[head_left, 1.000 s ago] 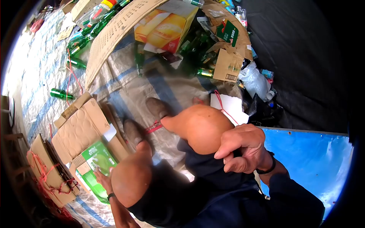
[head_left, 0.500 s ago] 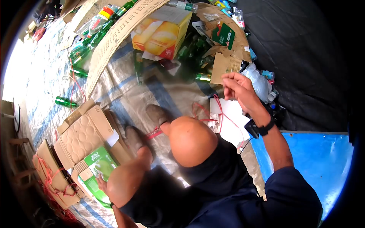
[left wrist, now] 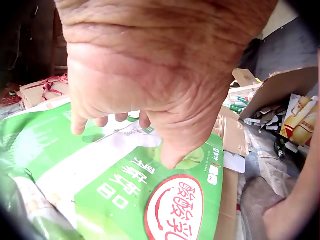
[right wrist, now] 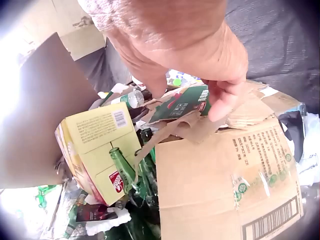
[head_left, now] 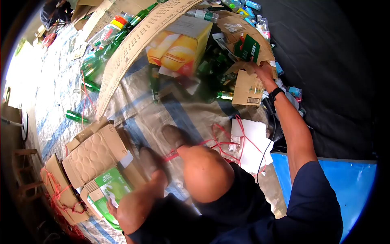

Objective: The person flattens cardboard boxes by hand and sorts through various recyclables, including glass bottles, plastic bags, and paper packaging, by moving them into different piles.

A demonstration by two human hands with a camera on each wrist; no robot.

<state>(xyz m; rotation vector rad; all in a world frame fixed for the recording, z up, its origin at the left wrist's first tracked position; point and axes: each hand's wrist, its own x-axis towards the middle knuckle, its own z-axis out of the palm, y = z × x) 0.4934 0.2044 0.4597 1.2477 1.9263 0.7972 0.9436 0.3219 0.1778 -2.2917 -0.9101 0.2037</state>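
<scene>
My left hand (head_left: 112,209) lies beside my knee on a flattened green drink carton (head_left: 109,184). In the left wrist view its fingers (left wrist: 172,156) point down over the printed green carton (left wrist: 125,185), loosely bent and gripping nothing. Stretched out to the pile, my right hand (head_left: 265,74) is over torn brown cardboard next to a dark green card (head_left: 247,47). The right wrist view shows that hand (right wrist: 185,45) with thumb and fingers apart above the green card (right wrist: 182,104) and a torn brown strip (right wrist: 167,132); whether a fingertip touches them is unclear.
A large curved cardboard sheet (head_left: 140,46) stands beside a yellow box (head_left: 178,46) and green bottles (head_left: 154,83). Bundled cardboard (head_left: 61,191) lies at left. Red string (head_left: 219,142) and a white sheet (head_left: 250,142) are near my feet; a blue panel (head_left: 349,179) is at right.
My right hand has moved from beside my knee forward to the cardboard pile, and its fingers have spread. My left hand has stayed on the green carton.
</scene>
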